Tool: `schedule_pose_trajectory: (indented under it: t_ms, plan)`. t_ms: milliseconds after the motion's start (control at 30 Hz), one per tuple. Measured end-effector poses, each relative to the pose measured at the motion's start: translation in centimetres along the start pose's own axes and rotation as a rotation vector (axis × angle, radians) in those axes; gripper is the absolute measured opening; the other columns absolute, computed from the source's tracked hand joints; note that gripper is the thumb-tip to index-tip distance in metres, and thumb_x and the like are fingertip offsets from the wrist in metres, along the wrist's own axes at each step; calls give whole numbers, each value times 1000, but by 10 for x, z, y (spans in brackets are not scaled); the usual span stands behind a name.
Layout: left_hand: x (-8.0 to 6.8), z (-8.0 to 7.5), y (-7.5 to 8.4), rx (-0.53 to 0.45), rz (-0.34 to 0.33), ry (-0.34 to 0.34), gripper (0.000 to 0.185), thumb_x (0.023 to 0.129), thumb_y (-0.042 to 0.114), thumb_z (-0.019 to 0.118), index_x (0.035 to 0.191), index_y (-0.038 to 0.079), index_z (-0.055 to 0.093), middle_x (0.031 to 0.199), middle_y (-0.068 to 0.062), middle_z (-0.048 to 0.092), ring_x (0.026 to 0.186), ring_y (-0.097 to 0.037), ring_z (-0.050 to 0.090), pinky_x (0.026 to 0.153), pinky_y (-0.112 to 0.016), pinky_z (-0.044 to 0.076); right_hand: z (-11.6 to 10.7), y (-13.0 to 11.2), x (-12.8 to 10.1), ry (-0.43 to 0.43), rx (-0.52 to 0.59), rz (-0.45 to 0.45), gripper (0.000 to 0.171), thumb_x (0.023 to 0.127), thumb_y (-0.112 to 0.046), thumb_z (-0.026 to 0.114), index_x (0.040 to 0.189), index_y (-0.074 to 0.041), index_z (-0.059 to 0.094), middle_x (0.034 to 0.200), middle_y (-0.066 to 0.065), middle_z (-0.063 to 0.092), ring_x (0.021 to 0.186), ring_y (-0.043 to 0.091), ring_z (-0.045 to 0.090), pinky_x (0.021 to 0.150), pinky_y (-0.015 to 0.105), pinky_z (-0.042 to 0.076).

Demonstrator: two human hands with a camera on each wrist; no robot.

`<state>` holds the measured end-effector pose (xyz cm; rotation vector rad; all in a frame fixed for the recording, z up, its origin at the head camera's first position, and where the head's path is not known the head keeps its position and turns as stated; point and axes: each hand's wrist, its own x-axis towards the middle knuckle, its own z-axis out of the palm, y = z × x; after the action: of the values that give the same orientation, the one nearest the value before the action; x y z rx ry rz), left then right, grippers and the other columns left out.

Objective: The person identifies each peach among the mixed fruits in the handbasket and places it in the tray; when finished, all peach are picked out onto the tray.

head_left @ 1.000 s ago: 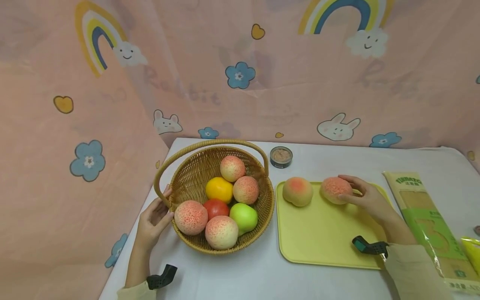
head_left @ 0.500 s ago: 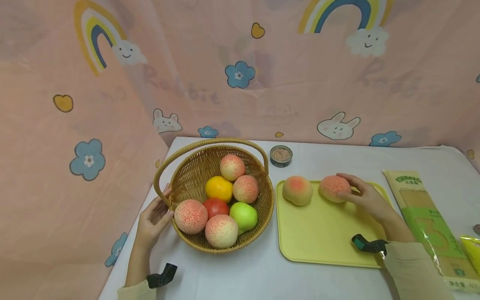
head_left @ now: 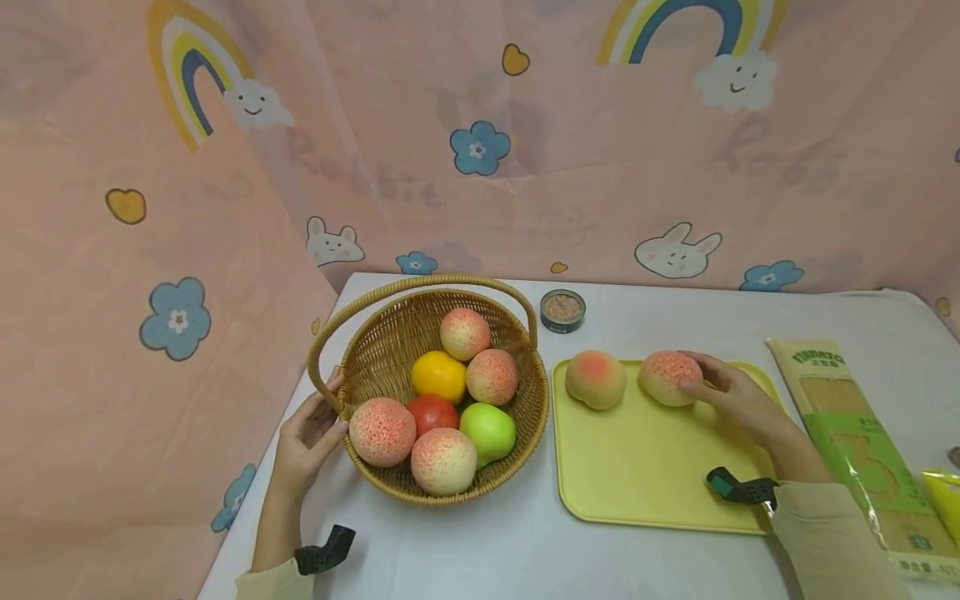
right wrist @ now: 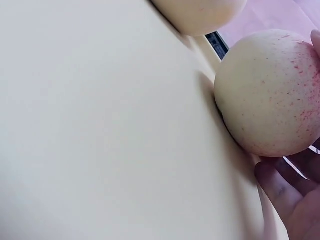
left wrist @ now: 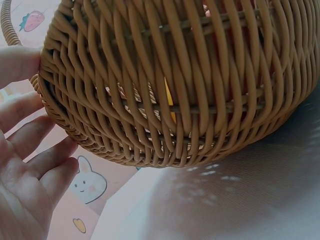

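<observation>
My left hand (head_left: pixel 300 450) grips the left rim of a wicker basket (head_left: pixel 360 350) near the handle's base; in the left wrist view its fingers (left wrist: pixel 35 137) and thumb lie at the rim. Inside the basket are several speckled peaches (head_left: pixel 382 432), a yellow fruit (head_left: pixel 438 377), a red fruit (head_left: pixel 432 414) and a green fruit (head_left: pixel 487 433). On the yellow tray (head_left: pixel 645 475) my right hand (head_left: pixel 738 400) holds a speckled peach (head_left: pixel 670 377) between thumb and fingers. The right wrist view has that peach (right wrist: pixel 270 92) at the tray's edge. Left of it sits a smoother peach (head_left: pixel 596 379).
An open tin (head_left: pixel 562 310) stands behind the gap between basket and tray. To the tray's right lies a flat green and beige packet (head_left: pixel 855 442), with a yellow packet (head_left: pixel 943 500) at the right edge. A pink printed cloth (head_left: pixel 555 192) hangs behind the white table.
The right hand and its peach have shifted only slightly on the tray. The left hand and the basket stay where they were.
</observation>
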<state>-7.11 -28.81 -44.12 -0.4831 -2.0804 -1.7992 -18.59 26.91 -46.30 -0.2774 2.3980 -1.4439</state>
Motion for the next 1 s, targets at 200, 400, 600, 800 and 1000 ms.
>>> schedule_pose_trajectory:
  t_ms: [200, 400, 600, 800, 1000]
  plan:
    - [0, 0, 0, -5, 18, -10, 55, 80, -20, 51, 133, -11, 45, 146, -30, 34, 134, -17, 44, 106, -19, 38, 2, -3, 0, 0, -3, 0, 77, 94, -27, 59, 150, 0, 14, 153, 28, 18, 138, 51, 13, 108, 70, 16]
    - [1, -1, 0, -10, 10, -27, 53, 81, -21, 50, 132, -17, 40, 147, -26, 35, 135, -13, 41, 107, -18, 37, 4, -13, -4, 87, -64, -160, 73, 92, -16, 62, 149, -2, 19, 152, 25, 25, 143, 10, 23, 106, 5, 26]
    - [2, 0, 1, -11, 25, -14, 54, 80, -21, 51, 133, -13, 43, 144, -33, 34, 134, -16, 43, 106, -19, 38, 7, -37, -10, 196, -78, -383, 71, 85, 5, 64, 146, 0, 29, 150, 8, 34, 132, -12, 27, 105, 1, 24]
    - [2, -1, 1, -9, 20, -11, 54, 80, -20, 50, 133, -12, 44, 145, -29, 36, 134, -16, 43, 107, -20, 38, 21, -70, -19, 185, -51, -537, 73, 78, 17, 64, 143, 3, 34, 148, 1, 39, 136, -2, 33, 107, 6, 28]
    - [2, -1, 1, 10, 7, -19, 54, 81, -20, 51, 134, -14, 41, 147, -22, 37, 134, -12, 42, 107, -19, 37, 47, -103, -21, 64, -16, -672, 73, 74, 21, 65, 140, 6, 36, 147, 6, 41, 137, 5, 35, 109, 10, 29]
